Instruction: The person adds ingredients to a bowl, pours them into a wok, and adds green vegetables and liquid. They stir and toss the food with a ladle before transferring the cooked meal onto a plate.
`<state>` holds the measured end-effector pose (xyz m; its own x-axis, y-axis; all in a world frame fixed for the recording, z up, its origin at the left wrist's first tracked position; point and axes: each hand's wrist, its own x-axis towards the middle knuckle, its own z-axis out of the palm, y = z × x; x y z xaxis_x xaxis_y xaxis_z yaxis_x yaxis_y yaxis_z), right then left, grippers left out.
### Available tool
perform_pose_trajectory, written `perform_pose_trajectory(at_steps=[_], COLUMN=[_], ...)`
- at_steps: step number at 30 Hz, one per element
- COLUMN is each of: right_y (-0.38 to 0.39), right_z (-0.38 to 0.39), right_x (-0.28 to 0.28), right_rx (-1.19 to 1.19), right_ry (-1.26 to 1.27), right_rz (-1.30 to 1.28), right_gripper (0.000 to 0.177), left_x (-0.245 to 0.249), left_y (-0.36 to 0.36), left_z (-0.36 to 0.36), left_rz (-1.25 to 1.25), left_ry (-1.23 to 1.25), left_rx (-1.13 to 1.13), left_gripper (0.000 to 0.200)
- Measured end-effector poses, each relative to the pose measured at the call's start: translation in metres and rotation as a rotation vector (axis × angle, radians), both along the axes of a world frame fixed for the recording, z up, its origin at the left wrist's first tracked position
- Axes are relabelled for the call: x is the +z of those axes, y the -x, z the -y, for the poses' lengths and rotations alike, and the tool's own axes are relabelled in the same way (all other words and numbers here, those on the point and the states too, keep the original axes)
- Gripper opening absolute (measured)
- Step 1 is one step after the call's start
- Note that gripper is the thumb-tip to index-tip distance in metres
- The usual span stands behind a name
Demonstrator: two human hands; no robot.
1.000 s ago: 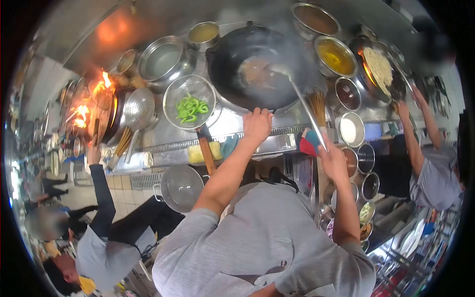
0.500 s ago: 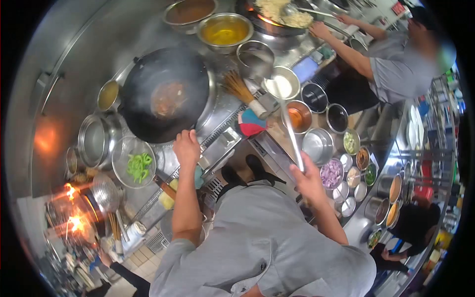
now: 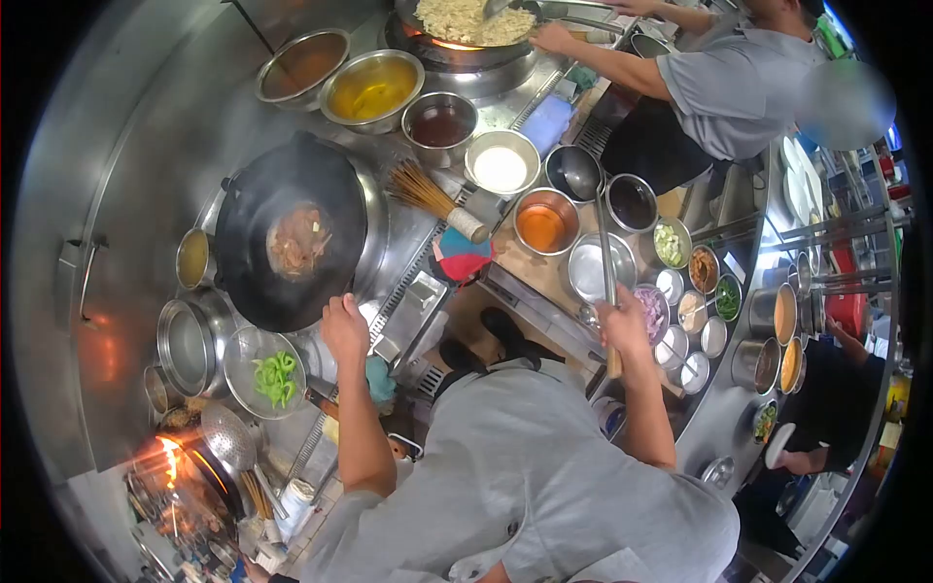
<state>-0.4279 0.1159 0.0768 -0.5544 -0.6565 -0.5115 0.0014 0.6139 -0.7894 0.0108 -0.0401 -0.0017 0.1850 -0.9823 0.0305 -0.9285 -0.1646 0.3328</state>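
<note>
My left hand (image 3: pixel 345 330) is closed on the near edge of a black wok (image 3: pixel 243 262). Thin pieces of meat (image 3: pixel 298 241) lie in the bottom of the wok. In my right hand (image 3: pixel 627 328) is the wooden end of a long ladle (image 3: pixel 604 238). The ladle's round head is down in a bowl of dark liquid (image 3: pixel 558 183). Close by stand a bowl of white liquid (image 3: pixel 502 163), a pot of orange sauce (image 3: pixel 546 229) and a metal pot (image 3: pixel 601 268). Chopped purple onion (image 3: pixel 653 309) sits beside my right hand.
A bamboo brush (image 3: pixel 428 192) and a folded cloth (image 3: pixel 461 255) lie right of the wok. Green pepper strips (image 3: pixel 276 379) fill part of a strainer bowl (image 3: pixel 243 361). Flames (image 3: pixel 171 461) rise at lower left. A co-worker (image 3: pixel 724 92) works at another wok (image 3: pixel 466 53).
The ladle's head has gone from over the white-liquid bowl into the dark-liquid bowl. My left hand stays at the wok's edge. The whole view has shifted.
</note>
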Motion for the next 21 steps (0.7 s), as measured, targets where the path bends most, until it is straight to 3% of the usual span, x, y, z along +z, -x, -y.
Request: perform_pose_trajectory(at_steps=[4,8,12,21], right_y=[0.003,0.018,0.024,0.007], right_z=[0.008,0.007,0.003,-0.009], right_x=[-0.012,-0.012,0.004,0.038], right_rx=[-0.096,-0.210,-0.284,-0.250], right_ry=[0.019,0.091,0.167,0.182], right_rz=[0.070,0.453,0.661,0.587], right_gripper=[0.043,0.034,0.029,0.030], left_x=[-0.002,-0.008,-0.003,0.002], left_y=[-0.002,-0.005,-0.004,-0.003], left_z=[-0.001,-0.001,-0.001,-0.002], left_rz=[-0.004,-0.005,-0.023,-0.030], left_ry=[0.006,0.022,0.005,-0.011], left_rx=[0.003,-0.006,-0.006,-0.001], left_gripper=[0.036,0.036,0.037,0.036])
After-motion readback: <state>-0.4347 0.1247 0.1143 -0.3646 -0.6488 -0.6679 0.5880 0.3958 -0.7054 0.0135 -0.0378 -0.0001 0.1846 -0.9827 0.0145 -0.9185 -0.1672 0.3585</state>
